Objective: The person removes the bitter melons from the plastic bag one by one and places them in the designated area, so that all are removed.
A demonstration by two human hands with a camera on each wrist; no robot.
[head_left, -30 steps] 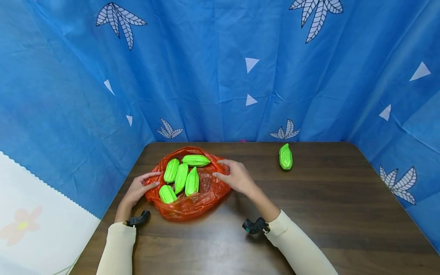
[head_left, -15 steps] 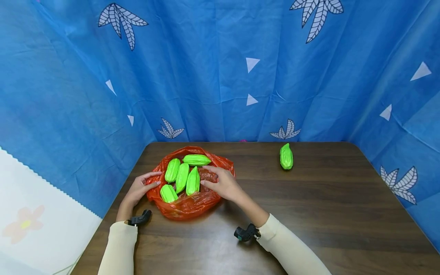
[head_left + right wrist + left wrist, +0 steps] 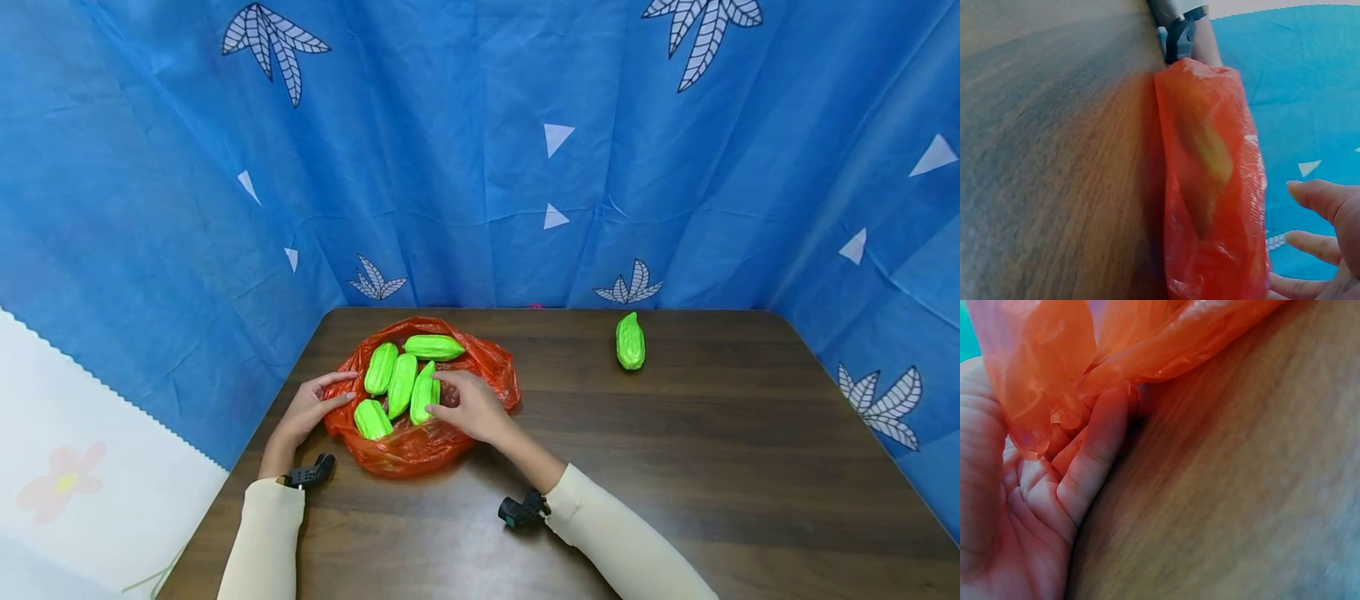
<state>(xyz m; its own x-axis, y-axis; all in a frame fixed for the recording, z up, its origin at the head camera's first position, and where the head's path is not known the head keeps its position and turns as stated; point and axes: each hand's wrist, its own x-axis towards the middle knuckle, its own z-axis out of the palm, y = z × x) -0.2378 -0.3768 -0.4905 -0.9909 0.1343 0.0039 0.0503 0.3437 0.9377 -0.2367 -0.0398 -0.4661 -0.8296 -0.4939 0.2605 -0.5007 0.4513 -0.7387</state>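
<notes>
The left hand pinches the rim of the red bag, where five green pods lie. The right hand, fingers spread and gripping nothing, is at the rightmost pod, others crowding its left. A sixth pod lies well apart on the counter.

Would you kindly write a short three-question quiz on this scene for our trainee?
1. How many green pieces lie in the red bag?
2. True or false: the left hand touches the bag's edge.
3. In the head view, where on the table is the lone piece: a) left of the bag, b) right of the bag, c) under the bag?

Key: 1. Five. 2. True. 3. b.
</notes>
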